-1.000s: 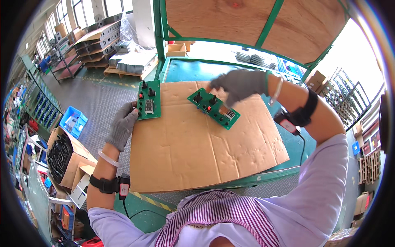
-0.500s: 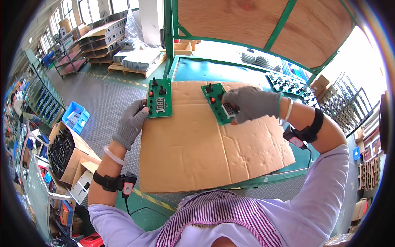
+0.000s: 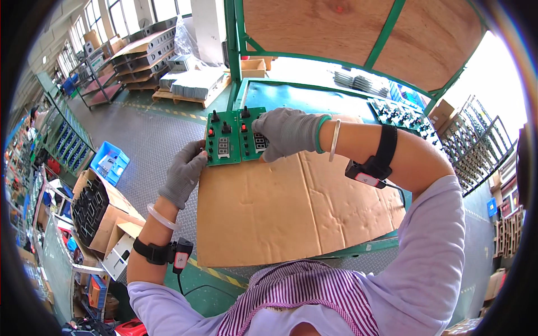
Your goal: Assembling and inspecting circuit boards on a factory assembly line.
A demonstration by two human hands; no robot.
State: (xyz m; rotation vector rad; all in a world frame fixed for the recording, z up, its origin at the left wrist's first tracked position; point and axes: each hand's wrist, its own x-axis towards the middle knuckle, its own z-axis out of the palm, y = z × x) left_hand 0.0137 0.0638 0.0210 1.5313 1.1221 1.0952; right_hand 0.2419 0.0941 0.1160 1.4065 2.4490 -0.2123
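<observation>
Boards [image 3: 223, 139] [image 3: 252, 133] now side by side, seemingly touching, in both hands [image 3: 184, 173] [image 3: 286, 131].

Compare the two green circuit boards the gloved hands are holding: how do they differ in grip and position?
The left circuit board is pinched at its left edge by the left hand, leaving its face fully visible. The right circuit board is partly covered by the right hand, whose fingers lie over its right side. The left one sits slightly lower. Both are green, carry black knobs, red buttons and a digit display, and are held side by side, edges meeting, above the cardboard sheet.
</observation>
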